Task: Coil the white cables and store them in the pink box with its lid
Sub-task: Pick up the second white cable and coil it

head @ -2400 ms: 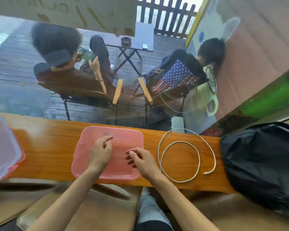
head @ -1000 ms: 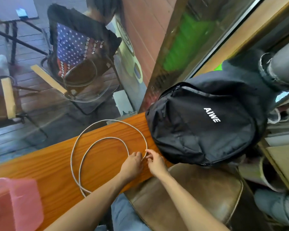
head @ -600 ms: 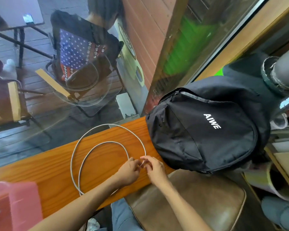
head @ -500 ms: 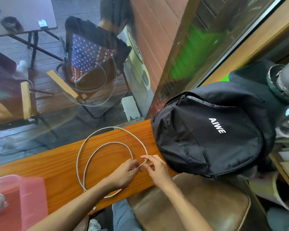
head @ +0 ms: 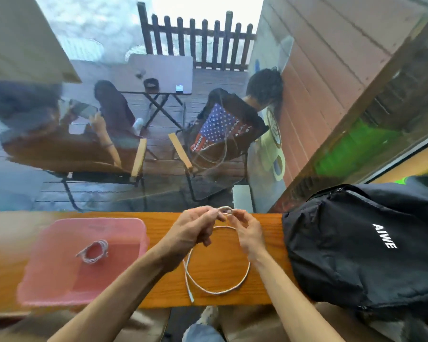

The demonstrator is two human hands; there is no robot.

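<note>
Far to the left of my hands sits the translucent pink plastic box (head: 84, 260), open on the orange wooden counter (head: 163, 290), with one small coiled white cable (head: 93, 251) already lying on its floor. I see no lid in this view. My left hand (head: 195, 230) is raised above the counter with its fingers curled shut around the long white cable (head: 218, 290), pinching a small first loop at the top. My right hand (head: 245, 229) meets it there, thumb and forefinger closed on the same loop, so both hands touch at the cable. Below my hands the remaining cable hangs in one wide loop that rests on the wood, its free end pointing toward the counter's near edge. Just right of my right hand, a black fabric backpack (head: 366, 245) with white lettering crowds the counter's end, near the loop but not touching it.
</note>
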